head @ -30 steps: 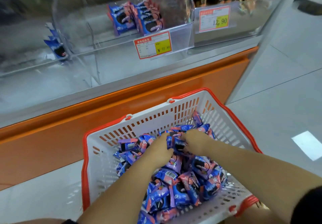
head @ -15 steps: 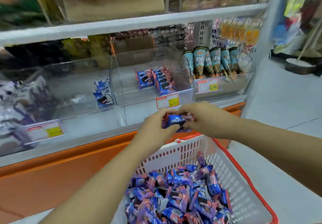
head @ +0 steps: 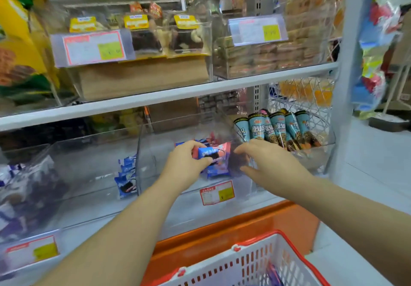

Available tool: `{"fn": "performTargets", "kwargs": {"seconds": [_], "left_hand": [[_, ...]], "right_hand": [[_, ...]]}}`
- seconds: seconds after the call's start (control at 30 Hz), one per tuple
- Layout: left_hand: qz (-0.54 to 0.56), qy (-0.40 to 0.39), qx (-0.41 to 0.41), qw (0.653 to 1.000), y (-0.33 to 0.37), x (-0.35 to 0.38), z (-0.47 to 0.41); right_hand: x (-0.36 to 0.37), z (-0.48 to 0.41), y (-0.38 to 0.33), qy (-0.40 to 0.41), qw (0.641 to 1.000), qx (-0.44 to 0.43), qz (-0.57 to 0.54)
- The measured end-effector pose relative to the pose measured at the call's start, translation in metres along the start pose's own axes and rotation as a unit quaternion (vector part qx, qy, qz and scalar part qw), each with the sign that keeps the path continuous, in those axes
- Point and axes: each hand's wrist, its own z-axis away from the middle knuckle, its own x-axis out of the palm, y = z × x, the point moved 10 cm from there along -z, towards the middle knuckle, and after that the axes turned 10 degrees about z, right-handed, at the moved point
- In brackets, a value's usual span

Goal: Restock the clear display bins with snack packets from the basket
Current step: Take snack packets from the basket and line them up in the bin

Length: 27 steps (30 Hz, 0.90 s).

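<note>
Between my two hands, inside clear rigid bin (head: pixel 153 152): glossy blue-pink snack packet (head: pixel 213 153), flat, rectangular, pinched by fingers (head: pixel 191 145) of left hand (head: pixel 185 163). Fingers of right hand (head: pixel 269 163) spread, released, just beside packet. Below fingers, red-yellow price tag (head: pixel 216 193), writing too blurred. White lattice basket (head: pixel 244 263), red rim, nearer me.

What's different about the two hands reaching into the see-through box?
The left hand grips a blue and pink snack packet, while the right hand seems to hold nothing. The left hand's fingers curl round the packet; the right hand's fingers are spread and fairly straight. Both hands reach into the middle clear plastic bin.
</note>
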Motion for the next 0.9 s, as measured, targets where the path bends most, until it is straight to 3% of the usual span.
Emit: {"fn": "performTargets", "kwargs": {"seconds": [0.13, 0.37, 0.77, 0.9], "left_hand": [[-0.046, -0.056, -0.026, 0.997, -0.025, 0.035, -0.034], [-0.155, -0.136, -0.048, 0.977, -0.058, 0.085, -0.066], [-0.264, -0.134, -0.026, 0.955, -0.074, 0.09, -0.088], [-0.256, -0.117, -0.024, 0.959, -0.063, 0.077, -0.079]], "right_hand": [[0.025, -0.009, 0.007, 0.007, 0.998, -0.036, 0.042], [0.043, -0.015, 0.014, 0.052, 0.997, -0.048, -0.016], [0.041, -0.012, 0.014, 0.086, 0.993, -0.073, -0.045], [0.038, -0.009, 0.011, 0.069, 0.994, -0.073, -0.037]]}}
